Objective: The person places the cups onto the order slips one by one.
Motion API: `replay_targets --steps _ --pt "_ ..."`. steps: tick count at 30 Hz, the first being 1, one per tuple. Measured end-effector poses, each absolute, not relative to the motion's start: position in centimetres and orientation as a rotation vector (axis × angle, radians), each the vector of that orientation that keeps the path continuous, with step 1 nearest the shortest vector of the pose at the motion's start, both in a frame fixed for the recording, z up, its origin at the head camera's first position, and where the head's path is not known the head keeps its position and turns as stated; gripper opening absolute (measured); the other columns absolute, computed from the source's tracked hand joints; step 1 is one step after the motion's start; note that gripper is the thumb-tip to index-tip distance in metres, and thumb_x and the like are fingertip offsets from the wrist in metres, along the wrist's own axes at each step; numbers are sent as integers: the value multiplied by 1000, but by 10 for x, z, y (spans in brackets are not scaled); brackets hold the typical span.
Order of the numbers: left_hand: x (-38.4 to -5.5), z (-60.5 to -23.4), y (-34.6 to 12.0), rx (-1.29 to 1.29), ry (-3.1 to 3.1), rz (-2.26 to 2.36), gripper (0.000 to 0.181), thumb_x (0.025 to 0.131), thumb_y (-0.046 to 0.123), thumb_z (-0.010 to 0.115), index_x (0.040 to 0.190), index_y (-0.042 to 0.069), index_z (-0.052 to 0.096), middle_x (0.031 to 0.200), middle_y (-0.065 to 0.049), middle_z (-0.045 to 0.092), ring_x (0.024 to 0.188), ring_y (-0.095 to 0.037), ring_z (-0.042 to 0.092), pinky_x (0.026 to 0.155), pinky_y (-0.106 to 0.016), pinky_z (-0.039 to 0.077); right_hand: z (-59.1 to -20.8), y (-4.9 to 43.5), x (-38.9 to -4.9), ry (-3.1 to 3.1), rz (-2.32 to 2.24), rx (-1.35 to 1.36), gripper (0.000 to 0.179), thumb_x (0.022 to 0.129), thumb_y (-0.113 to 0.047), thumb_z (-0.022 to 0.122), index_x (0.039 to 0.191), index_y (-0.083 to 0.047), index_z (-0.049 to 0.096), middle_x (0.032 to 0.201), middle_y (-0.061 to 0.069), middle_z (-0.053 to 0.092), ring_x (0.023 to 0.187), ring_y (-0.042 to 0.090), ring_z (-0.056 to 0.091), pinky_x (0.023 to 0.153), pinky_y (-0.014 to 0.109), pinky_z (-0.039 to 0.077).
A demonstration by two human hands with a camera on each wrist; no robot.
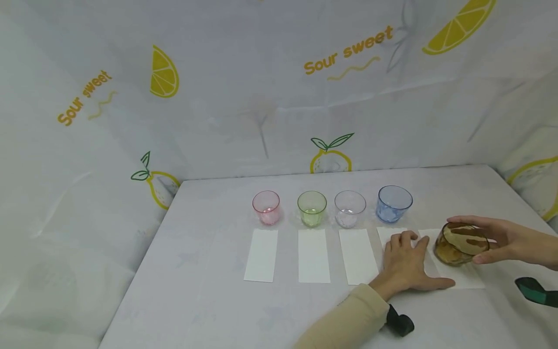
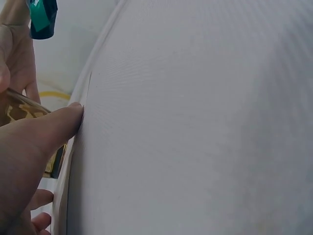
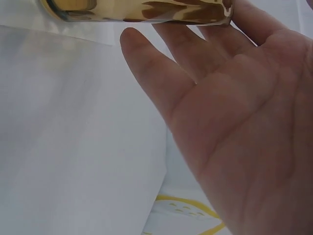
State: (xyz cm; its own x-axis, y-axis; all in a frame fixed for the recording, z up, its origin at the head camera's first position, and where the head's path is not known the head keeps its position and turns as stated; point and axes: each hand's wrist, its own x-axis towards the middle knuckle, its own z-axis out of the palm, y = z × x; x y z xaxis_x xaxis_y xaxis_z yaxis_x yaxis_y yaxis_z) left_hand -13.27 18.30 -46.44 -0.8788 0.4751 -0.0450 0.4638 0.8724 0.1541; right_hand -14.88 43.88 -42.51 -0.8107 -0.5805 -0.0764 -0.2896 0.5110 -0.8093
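Observation:
In the head view my right hand [image 1: 516, 240] grips an amber glass [image 1: 455, 252] from its right side, thumb in front and fingers behind. The glass is over a white paper strip [image 1: 468, 280]; whether its base touches the paper I cannot tell. Left of the glass, my left hand [image 1: 403, 264] rests palm down with fingers and thumb spread, touching that strip and covering much of the neighbouring paper strip [image 1: 388, 233]. The left wrist view has the left thumb [image 2: 54, 127] in front of the amber glass [image 2: 19, 107]. My right palm [image 3: 234, 112] fills the right wrist view's right side.
Behind the papers stand, left to right, a pink glass [image 1: 266, 208], a green glass [image 1: 312, 209], a colourless glass [image 1: 350, 209] and a blue glass [image 1: 394, 204]. More paper strips [image 1: 261, 256] lie in a row before them. A lemon-print sheet [image 1: 235, 116] hangs behind the table [image 1: 196, 291].

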Motion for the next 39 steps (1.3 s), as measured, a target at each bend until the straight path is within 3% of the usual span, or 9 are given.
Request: replay_targets --steps 16,28,34,39 --pt "-135 -452 173 910 2912 178 85 77 84 63 149 44 43 143 21 40 127 0 39 100 -17 38 -426 440 -146 2420 -1112 -602 77 97 4 60 162 -11 21 143 -46 33 122 -30 32 76 17 44" --pt "-140 -450 168 1009 2893 297 90 80 78 67 156 40 37 142 18 48 126 1 45 101 -15 39 -427 442 -146 2407 -1180 -809 85 90 16 60 162 -10 23 152 -40 32 128 -26 34 79 14 45" --pt "-141 -438 161 1045 2933 332 91 81 78 65 158 38 34 144 19 48 126 -1 45 100 -15 39 -425 437 -143 2527 -1120 -783 91 87 14 66 162 -12 24 150 -44 29 124 -28 33 77 13 43" --pt "-142 -427 150 1058 2931 381 92 82 77 64 159 39 32 145 17 47 129 -2 43 99 -14 39 -418 426 -140 2719 -1137 -732 89 85 14 68 161 -11 28 151 -37 32 126 -25 35 84 7 39"
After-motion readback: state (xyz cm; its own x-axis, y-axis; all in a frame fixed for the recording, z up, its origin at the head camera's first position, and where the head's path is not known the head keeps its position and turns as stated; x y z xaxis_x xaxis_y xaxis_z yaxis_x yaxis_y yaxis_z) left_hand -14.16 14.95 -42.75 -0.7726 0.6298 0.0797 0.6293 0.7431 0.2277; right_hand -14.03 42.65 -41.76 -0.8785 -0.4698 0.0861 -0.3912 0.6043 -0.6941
